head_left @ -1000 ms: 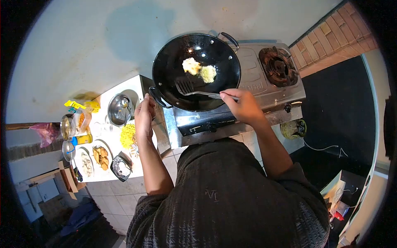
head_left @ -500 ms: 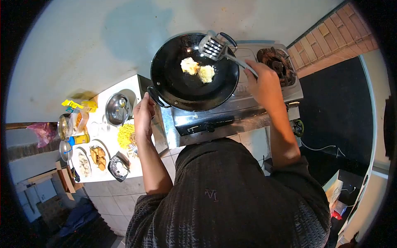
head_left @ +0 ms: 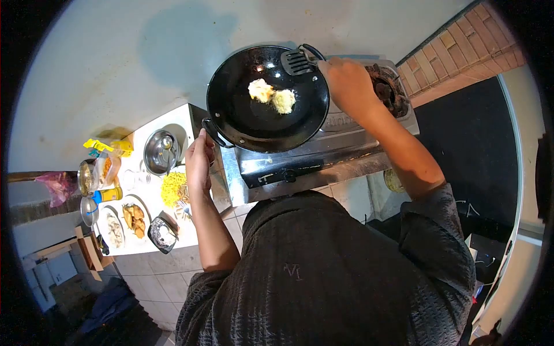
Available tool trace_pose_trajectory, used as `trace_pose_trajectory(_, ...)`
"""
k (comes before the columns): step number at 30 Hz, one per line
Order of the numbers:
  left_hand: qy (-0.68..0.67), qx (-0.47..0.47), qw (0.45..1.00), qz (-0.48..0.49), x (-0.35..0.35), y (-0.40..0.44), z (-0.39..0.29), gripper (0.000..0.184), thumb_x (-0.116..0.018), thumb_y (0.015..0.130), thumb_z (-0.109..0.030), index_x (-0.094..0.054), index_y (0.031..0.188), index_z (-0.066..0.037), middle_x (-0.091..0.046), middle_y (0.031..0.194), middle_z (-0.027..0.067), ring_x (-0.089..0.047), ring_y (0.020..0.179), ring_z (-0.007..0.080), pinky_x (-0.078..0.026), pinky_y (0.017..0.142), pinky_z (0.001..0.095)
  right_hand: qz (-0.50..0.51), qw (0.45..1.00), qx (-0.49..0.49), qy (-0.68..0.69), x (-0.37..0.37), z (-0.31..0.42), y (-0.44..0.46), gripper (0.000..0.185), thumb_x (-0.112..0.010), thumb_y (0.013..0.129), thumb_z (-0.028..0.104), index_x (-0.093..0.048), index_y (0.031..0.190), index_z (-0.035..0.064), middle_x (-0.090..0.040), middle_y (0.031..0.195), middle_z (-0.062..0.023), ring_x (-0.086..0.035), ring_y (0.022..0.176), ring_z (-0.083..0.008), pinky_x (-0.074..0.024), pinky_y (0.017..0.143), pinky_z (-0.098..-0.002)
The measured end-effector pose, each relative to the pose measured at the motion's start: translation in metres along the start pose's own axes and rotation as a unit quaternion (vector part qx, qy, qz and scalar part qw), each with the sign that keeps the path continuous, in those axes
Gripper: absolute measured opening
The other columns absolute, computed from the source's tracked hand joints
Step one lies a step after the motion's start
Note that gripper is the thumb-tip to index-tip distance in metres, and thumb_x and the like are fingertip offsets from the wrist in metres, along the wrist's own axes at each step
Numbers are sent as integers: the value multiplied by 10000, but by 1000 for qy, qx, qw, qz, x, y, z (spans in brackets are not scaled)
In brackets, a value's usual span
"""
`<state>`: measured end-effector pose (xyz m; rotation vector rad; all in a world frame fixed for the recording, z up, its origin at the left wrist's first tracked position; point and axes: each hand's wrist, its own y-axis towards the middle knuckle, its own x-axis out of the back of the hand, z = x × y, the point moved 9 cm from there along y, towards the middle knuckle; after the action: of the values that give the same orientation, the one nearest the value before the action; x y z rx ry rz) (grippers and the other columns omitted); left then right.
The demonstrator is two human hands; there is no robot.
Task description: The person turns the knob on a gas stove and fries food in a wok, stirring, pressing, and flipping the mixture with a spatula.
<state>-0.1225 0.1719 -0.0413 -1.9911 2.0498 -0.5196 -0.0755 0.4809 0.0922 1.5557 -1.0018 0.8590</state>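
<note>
My right hand [head_left: 349,83] is closed around the handle of a slotted metal spatula [head_left: 297,62]. The spatula's head is over the far right part of a black wok [head_left: 259,130], near the far handle. Two pale, lumpy pieces of frying food [head_left: 283,101] lie side by side in the wok, apart from the spatula. My left hand [head_left: 199,164] is at the wok's near-left handle [head_left: 216,134], its fingers curled against it and partly hidden.
The wok stands on a gas stove [head_left: 277,167], whose second burner [head_left: 384,89] is at right. On the white table [head_left: 187,233] at left are a steel bowl [head_left: 161,152], yellow food [head_left: 173,189], a plate of browned pieces [head_left: 134,219] and a black dish of white powder [head_left: 163,234].
My right hand has moved up and left, tilting the spatula so its head faces differently near the far handle. The left hand stays at the wok handle.
</note>
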Motion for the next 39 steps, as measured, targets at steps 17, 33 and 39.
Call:
trace_pose_trajectory(17, -25, -1, 1000, 6, 9, -7, 3, 372, -515, 918, -356, -545, 710, -50, -335, 526, -68, -274, 472, 46, -186, 449, 230, 34, 999, -6, 18, 2, 11, -2, 56, -542, 725, 69, -577, 756, 37, -618, 753, -124, -623, 724, -299, -498, 632, -400)
trace_pose_trajectory(33, -27, -10, 1000, -12, 22, -8, 10, 373, -520, 911, -363, -526, 708, -50, -341, 520, -63, -262, 457, 49, -166, 444, 241, 154, 842, -206, 474, -33, 3, -64, 335, -605, 828, 297, -672, 921, -18, -667, 789, -172, -633, 688, -246, -485, 634, -349)
trace_pose_trajectory(39, -21, -1, 1000, 15, 21, -5, 14, 363, -526, 896, -399, -555, 751, -68, -405, 589, -47, -335, 502, 57, -237, 474, 215, 208, 762, -298, 536, -75, 17, -94, 354, -614, 841, 313, -670, 934, -23, -651, 715, -111, -570, 619, -144, -454, 592, -304)
